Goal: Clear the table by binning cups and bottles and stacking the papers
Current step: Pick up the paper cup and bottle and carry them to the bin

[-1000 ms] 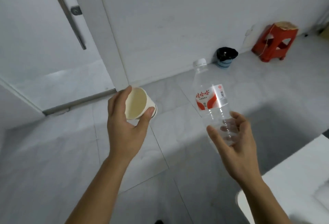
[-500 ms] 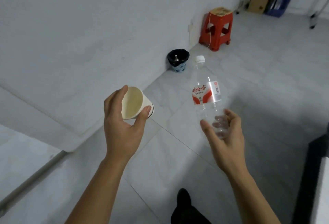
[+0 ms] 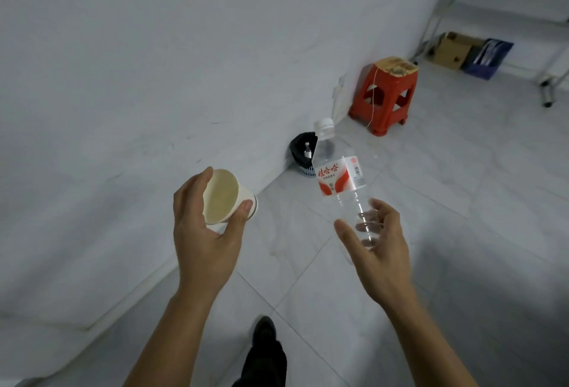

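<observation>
Fingers (image 3: 374,215) round ribbed clear bottle (image 3: 341,183)

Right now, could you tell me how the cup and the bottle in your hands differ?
The cup is opaque white paper, open-topped and tipped on its side; the bottle is clear plastic, capped and roughly upright. The cup is short and wide, the bottle tall and slim with a red and white label. Both look empty, one in each hand.
</observation>
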